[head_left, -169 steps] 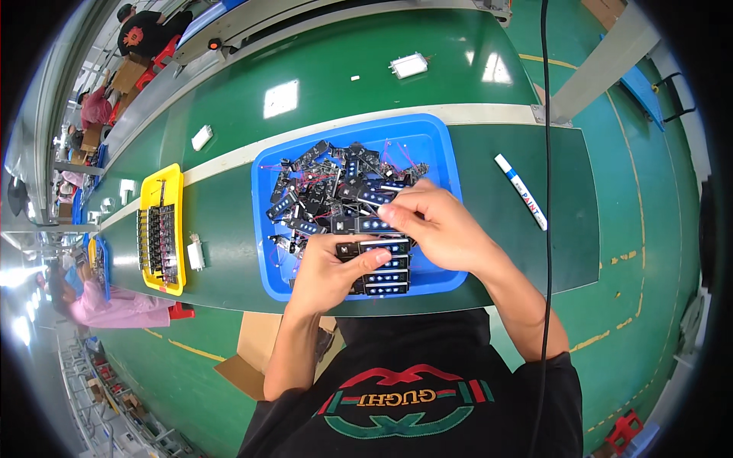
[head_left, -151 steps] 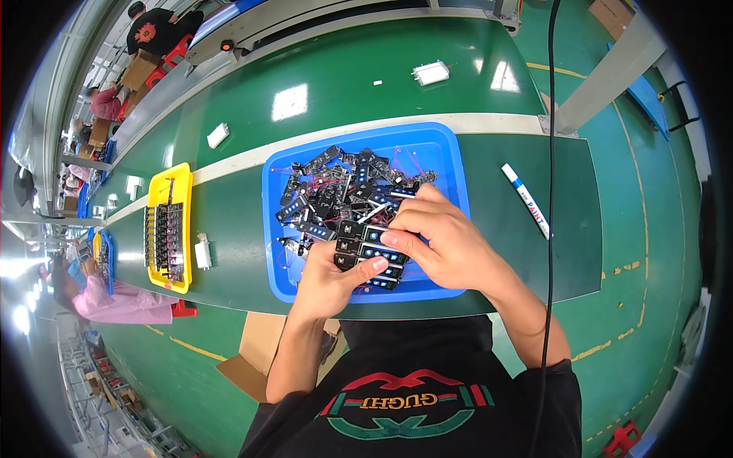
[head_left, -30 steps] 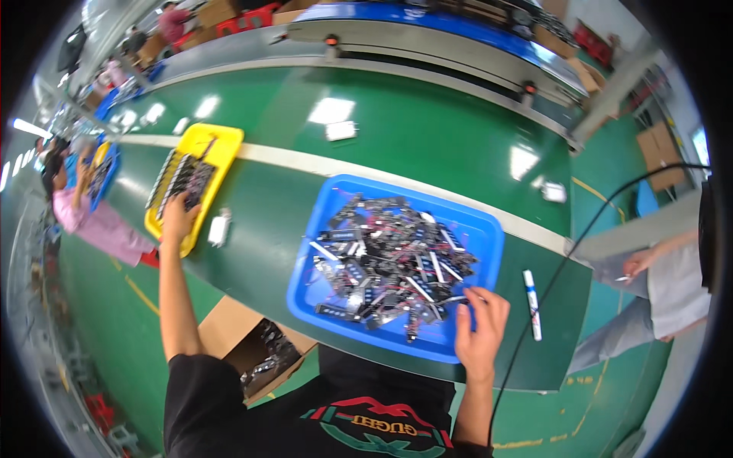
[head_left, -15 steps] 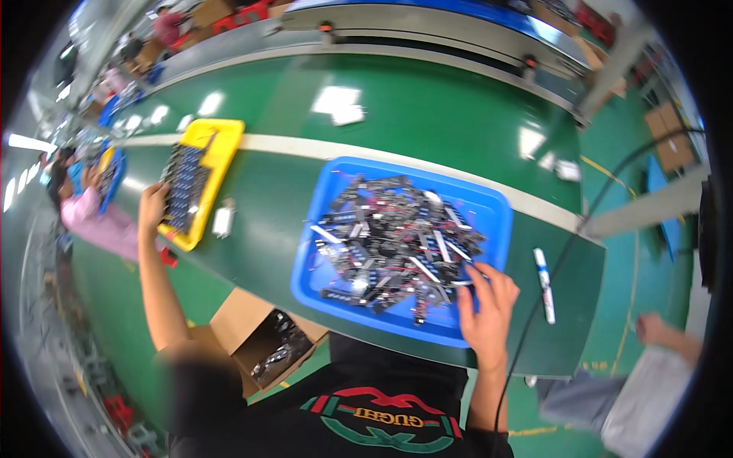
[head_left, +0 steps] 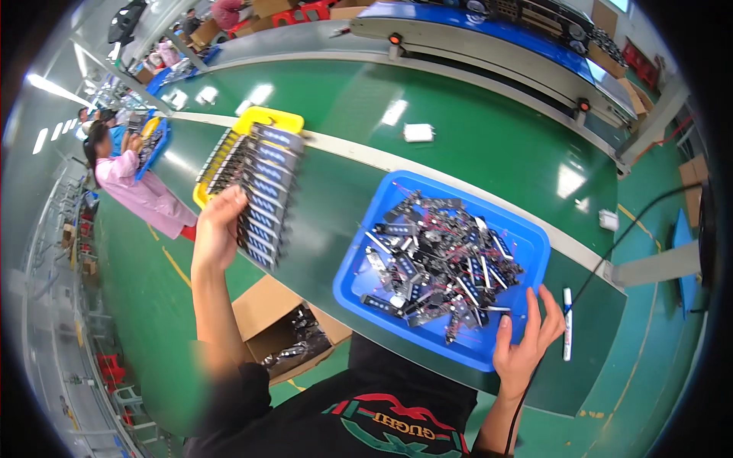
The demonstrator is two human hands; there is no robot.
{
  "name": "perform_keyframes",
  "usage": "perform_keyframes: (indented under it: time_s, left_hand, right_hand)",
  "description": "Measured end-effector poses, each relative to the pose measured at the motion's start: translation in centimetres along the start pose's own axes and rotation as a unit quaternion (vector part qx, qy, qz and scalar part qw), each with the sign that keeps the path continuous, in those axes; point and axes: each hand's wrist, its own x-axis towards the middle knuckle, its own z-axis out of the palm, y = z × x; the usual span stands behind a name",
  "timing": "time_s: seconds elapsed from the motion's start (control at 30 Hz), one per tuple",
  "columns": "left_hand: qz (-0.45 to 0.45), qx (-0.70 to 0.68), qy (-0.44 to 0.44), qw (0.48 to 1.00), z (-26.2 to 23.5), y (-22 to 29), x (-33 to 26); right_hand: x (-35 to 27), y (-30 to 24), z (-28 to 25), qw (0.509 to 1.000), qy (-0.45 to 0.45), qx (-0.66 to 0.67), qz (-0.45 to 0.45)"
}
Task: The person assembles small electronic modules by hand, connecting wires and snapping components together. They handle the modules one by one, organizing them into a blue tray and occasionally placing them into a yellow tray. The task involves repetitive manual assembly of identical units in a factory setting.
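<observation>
My left hand (head_left: 220, 221) is closed on the near edge of a ladder-like panel of circuit boards (head_left: 269, 187), black with blue and white patches. The panel is held tilted, partly over a yellow tray (head_left: 276, 118) that contains more such boards. In front of me a blue tray (head_left: 527, 237) holds a loose heap of small black circuit boards (head_left: 443, 263) with thin red wires and white strips. At the tray's near right rim is my right hand (head_left: 531, 340), fingers spread and nothing held; whether the fingertips touch the rim I cannot tell.
A marker pen (head_left: 567, 324) lies right of the blue tray, close to a black cable (head_left: 592, 278). Below the table edge stands an open cardboard box (head_left: 263, 309) with dark packets. A white pad (head_left: 418, 133) lies farther off. A co-worker in pink (head_left: 126, 175) stands at far left.
My left hand has raised the circuit board panel out of the yellow tray and to the right. My right hand has drawn away from the heap to the rim. The whole view has shifted.
</observation>
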Motion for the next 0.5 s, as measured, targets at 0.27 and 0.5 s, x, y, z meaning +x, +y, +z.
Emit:
perform_keyframes:
  time_s: [0.27, 0.5]
  left_hand:
    - [-0.148, -0.025, -0.217, 0.965, 15.4, -3.3, -8.3]
    - [-0.113, -0.076, -0.313, 0.94, 18.7, -5.7, -9.2]
  right_hand:
    - [7.4, -1.6, -3.0, 0.947, -0.062, 0.31, -0.06]
    - [7.2, -0.2, -3.3, 0.896, -0.21, 0.388, 0.046]
